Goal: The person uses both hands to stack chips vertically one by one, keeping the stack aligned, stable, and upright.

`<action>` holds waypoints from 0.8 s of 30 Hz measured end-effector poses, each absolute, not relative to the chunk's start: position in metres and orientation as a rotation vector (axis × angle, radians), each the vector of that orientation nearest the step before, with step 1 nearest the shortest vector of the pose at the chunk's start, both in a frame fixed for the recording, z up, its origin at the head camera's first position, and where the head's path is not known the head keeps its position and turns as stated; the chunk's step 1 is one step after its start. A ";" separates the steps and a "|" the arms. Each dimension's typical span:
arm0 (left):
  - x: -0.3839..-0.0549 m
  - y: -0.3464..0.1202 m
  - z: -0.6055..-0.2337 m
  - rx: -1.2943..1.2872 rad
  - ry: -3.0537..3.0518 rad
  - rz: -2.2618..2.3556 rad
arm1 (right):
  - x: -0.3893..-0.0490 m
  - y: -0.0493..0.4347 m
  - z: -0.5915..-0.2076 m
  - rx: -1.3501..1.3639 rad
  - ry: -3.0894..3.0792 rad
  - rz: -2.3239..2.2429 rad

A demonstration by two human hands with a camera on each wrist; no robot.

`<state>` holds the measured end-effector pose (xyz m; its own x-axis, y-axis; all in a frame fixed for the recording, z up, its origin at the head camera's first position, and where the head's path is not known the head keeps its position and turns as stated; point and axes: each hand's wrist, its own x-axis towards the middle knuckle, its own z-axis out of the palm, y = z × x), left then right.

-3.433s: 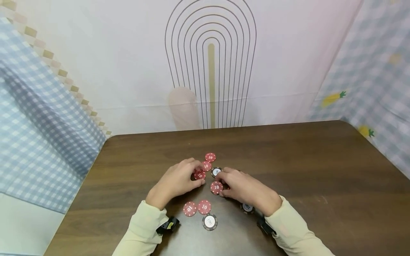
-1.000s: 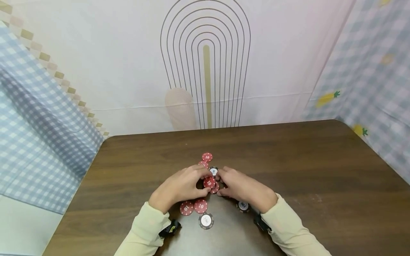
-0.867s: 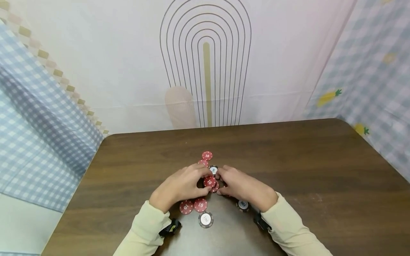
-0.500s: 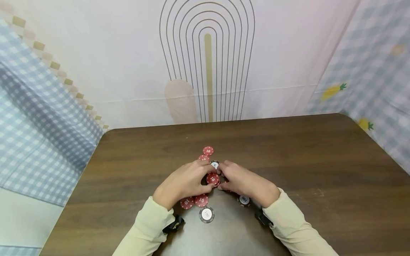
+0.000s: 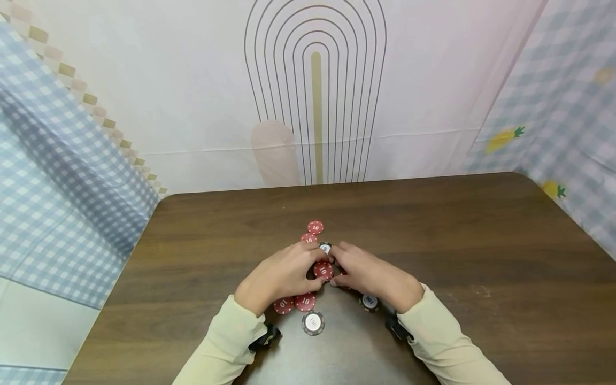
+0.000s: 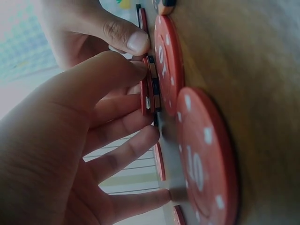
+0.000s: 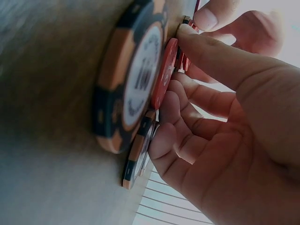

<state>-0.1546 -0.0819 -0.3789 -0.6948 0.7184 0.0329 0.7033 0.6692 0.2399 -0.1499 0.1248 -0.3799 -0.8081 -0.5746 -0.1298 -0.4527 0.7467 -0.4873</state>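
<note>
A small stack of poker chips (image 5: 323,270), red "10" chips on top, lies between my hands in the head view. In the left wrist view a black-and-tan chip (image 6: 154,84) shows beneath the red ones. My left hand (image 5: 279,271) pinches the stack's left side, thumb at the near edge, forefinger at the far edge. From the other side, the curled fingers and thumb of my right hand (image 5: 372,271) hold its right edge. A black-rimmed chip (image 5: 325,247) peeks out just beyond the fingertips. Under the right palm, a red chip (image 7: 165,75) is mostly hidden from the head view.
Two red chips (image 5: 305,302) and a black "100" chip (image 5: 313,323) lie nearer me. Another black chip (image 5: 369,302) sits beside the right wrist. Farther off are two more red chips (image 5: 315,227). The brown table (image 5: 433,224) ends at a patterned cloth backdrop (image 5: 202,107).
My left hand has brought a red chip rightward onto the red chip at my right hand. That upper chip was offset a second ago and now lines up with the one below.
</note>
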 end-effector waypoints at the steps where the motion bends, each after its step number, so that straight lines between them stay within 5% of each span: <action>1: -0.154 -0.082 -0.379 1.196 2.811 0.361 | -0.150 0.125 -0.380 -0.803 2.676 -0.644; 24: -0.161 -0.111 -0.354 1.048 2.785 0.487 | -0.151 0.127 -0.380 -0.836 2.653 -0.678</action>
<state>-0.1615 -0.1114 -0.3543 -0.7515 0.6598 -0.0047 0.6191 0.7075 0.3408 -0.1509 0.1272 -0.3799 -0.7944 -0.5956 -0.1191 -0.4655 0.7230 -0.5104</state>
